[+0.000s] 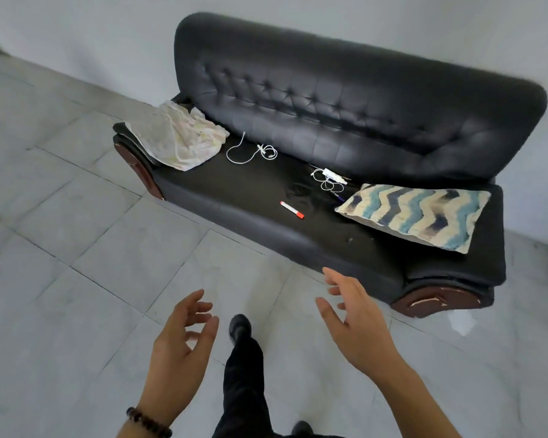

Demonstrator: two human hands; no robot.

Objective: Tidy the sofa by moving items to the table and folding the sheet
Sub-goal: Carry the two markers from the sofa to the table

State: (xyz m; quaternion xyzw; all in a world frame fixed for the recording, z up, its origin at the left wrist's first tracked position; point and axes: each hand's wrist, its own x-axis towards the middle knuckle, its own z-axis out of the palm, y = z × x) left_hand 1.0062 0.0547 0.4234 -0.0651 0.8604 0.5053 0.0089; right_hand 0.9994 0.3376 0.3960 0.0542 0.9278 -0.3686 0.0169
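A black leather sofa (345, 99) stands against the wall. A crumpled white sheet (178, 137) lies over its left armrest and seat. On the seat lie a white cable (250, 151), a white charger with a coiled cord (329, 178), a pen (338, 196) partly under the cushion's corner, and a white marker with a red cap (292, 210). A zigzag-patterned cushion (415, 214) rests at the right end. My left hand (181, 346) and my right hand (355, 320) hover empty over the floor in front of the sofa, fingers relaxed.
Grey tiled floor (92, 248) spreads in front and to the left of the sofa. My leg and dark shoe (239, 327) step forward between my hands. A scrap of white paper (461, 322) lies on the floor by the right sofa foot. No table is in view.
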